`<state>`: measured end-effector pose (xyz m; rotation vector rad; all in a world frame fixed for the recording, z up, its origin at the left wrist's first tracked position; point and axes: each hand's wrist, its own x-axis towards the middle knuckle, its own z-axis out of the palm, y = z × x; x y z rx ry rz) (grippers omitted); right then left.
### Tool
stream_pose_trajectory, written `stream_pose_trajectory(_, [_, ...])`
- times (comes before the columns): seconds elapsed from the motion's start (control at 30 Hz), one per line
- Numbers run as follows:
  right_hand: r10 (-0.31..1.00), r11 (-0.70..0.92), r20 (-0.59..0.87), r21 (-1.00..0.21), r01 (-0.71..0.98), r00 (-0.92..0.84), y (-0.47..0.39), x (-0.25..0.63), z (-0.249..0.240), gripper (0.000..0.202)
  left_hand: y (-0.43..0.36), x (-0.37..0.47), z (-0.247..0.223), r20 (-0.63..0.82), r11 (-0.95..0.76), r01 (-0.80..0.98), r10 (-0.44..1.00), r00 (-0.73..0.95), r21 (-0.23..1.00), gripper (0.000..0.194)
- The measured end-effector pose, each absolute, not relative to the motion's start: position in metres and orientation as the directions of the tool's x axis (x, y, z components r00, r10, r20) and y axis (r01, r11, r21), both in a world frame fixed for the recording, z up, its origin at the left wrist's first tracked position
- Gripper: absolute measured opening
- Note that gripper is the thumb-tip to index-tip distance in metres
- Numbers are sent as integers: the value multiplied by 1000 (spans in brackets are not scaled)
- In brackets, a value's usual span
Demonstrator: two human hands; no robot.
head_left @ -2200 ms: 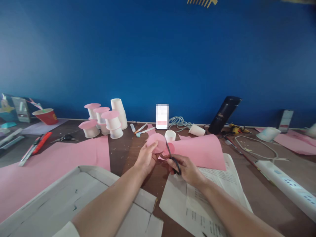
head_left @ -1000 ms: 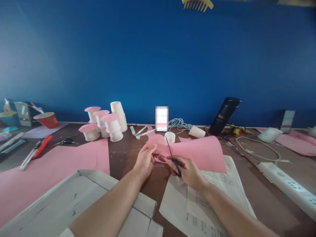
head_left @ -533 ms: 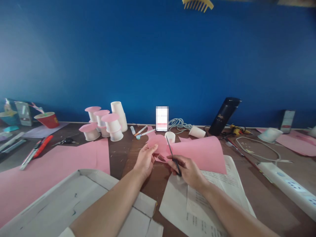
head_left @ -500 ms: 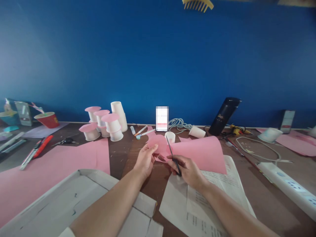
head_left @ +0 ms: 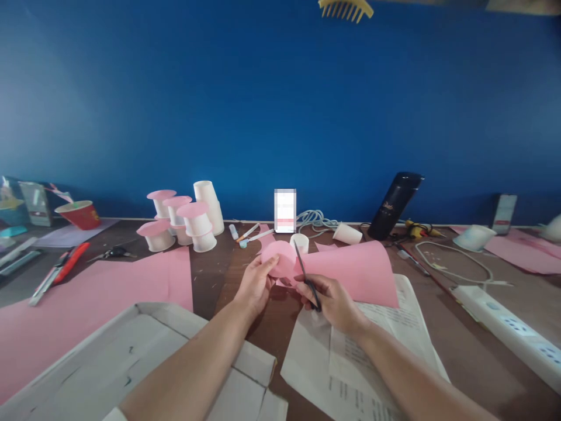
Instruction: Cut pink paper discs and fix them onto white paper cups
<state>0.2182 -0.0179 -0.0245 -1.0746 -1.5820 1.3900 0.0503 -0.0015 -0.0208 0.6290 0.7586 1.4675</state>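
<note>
Left hand [head_left: 256, 283] pinches a round pink paper piece [head_left: 279, 259], thumb on top, above the brown table [head_left: 236, 275]. Right hand [head_left: 333, 301] grips black-handled metal scissors [head_left: 312, 286], blades pointing up and away, at the paper's right side. Large curled pink paper sheet [head_left: 357, 272] lies just right of the blades, partly over printed white paper [head_left: 372, 351]. Small white paper cup [head_left: 300, 243] stands just beyond the scissor tips. White paper cups topped with pink discs [head_left: 197, 225] stand further left.

Brown table [head_left: 205, 286]: pink sheet [head_left: 131, 280], white tray [head_left: 144, 356], printed papers [head_left: 324, 362], power strip [head_left: 508, 327], red-handled cutter [head_left: 59, 269].
</note>
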Motion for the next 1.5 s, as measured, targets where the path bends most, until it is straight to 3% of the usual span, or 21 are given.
stream_pose_trajectory(0.27, [936, 40, 0, -994, 106, -353, -17, 218, -26, 44, 2, 48, -31, -15, -23, -590, 998, -59, 807, 31])
stream_pose_trajectory(0.67, [939, 69, 14, -987, 146, -343, -19, 217, -23, 47, -3, 50, -18, -74, 34, -553, 996, -49, 832, 38])
stream_pose_trajectory(0.83, [944, 44, -4, -989, 138, -331, -18, 217, -24, 50, -3, 49, -21, -50, 16, -540, 998, -49, 842, 28])
stream_pose_trajectory(1.1, [939, 54, 7, -991, 126, -344, -18, 218, -25, 48, 0, 49, -25, -21, -11, -548, 998, -52, 836, 27])
stream_pose_trajectory(1.3, [935, 74, 22, -988, 134, -353, -18, 217, -25, 44, -3, 49, -22, -26, 12, -543, 1000, -18, 840, 31])
stream_pose_trajectory(1.5, [938, 57, 4, -988, 143, -346, -19, 216, -21, 45, -3, 49, -21, -88, 28, -517, 992, -91, 856, 41])
